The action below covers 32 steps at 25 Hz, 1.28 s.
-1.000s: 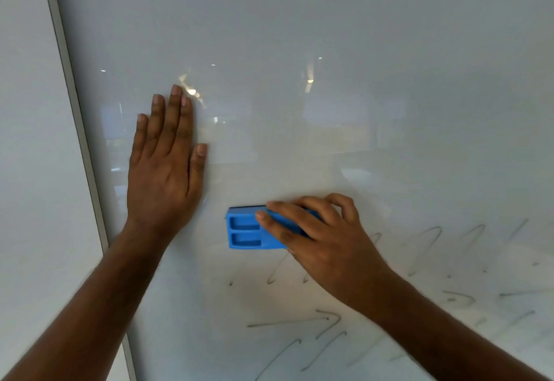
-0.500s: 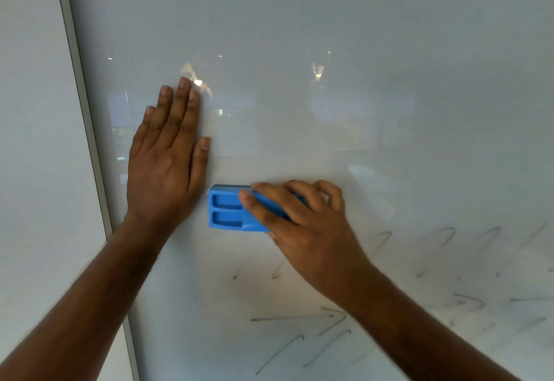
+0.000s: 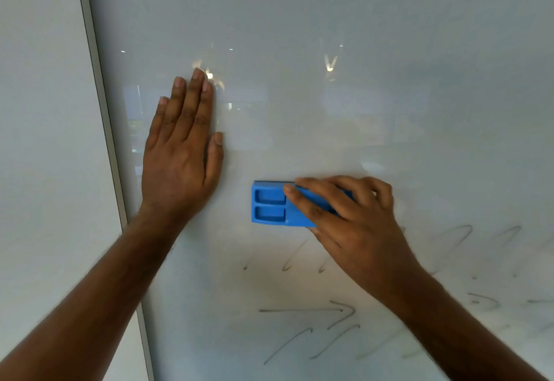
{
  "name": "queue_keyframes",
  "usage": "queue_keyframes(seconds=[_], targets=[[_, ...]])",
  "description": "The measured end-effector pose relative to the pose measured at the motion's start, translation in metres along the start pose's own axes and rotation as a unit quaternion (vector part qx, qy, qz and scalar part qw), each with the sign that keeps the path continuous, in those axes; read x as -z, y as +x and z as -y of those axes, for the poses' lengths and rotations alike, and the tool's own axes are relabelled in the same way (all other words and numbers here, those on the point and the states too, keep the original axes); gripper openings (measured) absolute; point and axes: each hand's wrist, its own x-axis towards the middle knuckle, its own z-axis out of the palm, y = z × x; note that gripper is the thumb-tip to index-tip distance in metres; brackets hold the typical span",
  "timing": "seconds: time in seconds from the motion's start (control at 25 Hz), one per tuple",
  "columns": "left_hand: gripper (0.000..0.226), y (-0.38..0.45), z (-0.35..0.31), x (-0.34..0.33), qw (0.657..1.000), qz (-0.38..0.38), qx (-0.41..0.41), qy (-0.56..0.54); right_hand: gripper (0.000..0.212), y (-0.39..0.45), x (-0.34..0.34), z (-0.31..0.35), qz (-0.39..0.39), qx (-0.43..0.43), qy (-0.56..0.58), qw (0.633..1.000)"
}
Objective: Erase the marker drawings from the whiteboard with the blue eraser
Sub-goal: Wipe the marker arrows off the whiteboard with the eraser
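Head view is showing the right hand [image 3: 356, 224] gripping the blue eraser [image 3: 275, 205] just right of the frame's centre, fingers lying over its top and right half, thumb tucked under the lower edge. The eraser is pressing flat against the whiteboard [image 3: 359, 51]. The left hand [image 3: 180, 153] is resting open and flat on the board at centre left, fingers together, holding nothing, close to the board's metal frame [image 3: 102, 117].

Judging by its look, the eraser is handling as a light, stiff moulded plastic block with a soft pad on the hidden board side; a thin dark strip is showing along its top edge. The plastic is looking smooth and could be slipping under sideways pressure, so gripping across the long edges, as the hand is doing, is seeming the sound hold. Nothing about it is looking fragile.

Its exposed left half is showing two rectangular recesses stacked one above the other in bright blue.

Dark marker strokes [image 3: 302, 310] are remaining in the lower centre and lower right of the frame, some already smeared faint, so a good share of the wiping is looking undone.
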Motion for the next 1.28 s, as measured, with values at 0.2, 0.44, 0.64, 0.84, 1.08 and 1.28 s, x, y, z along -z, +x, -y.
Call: queue_keyframes(seconds=[0.2,0.44,0.64,0.84,1.08,1.28], targets=[[0.061,0.000,0.000,0.001,1.000,0.004,-0.001,0.001,0.051,0.012,-0.023,0.050,0.009,0.008,0.068,0.998],[0.063,-0.001,0.002,0.001,1.000,0.012,-0.002,-0.002,0.060,-0.041,-0.023,0.065,0.106,0.102,0.080,0.986],[0.064,-0.002,0.001,0.001,1.000,0.009,0.002,0.002,0.065,-0.059,-0.009,0.031,0.097,0.076,0.057,0.991],[0.064,-0.003,0.000,0.001,1.000,0.007,0.006,0.003,0.055,-0.013,0.004,-0.001,0.036,-0.017,0.057,0.998],[0.065,-0.006,-0.002,0.001,1.000,0.011,0.009,0.000,0.054,-0.026,-0.018,0.046,0.040,0.024,0.081,0.996],[0.066,-0.008,-0.001,0.001,1.000,0.016,0.010,-0.001,0.062,-0.081,-0.011,0.027,0.080,0.087,0.062,0.991]])
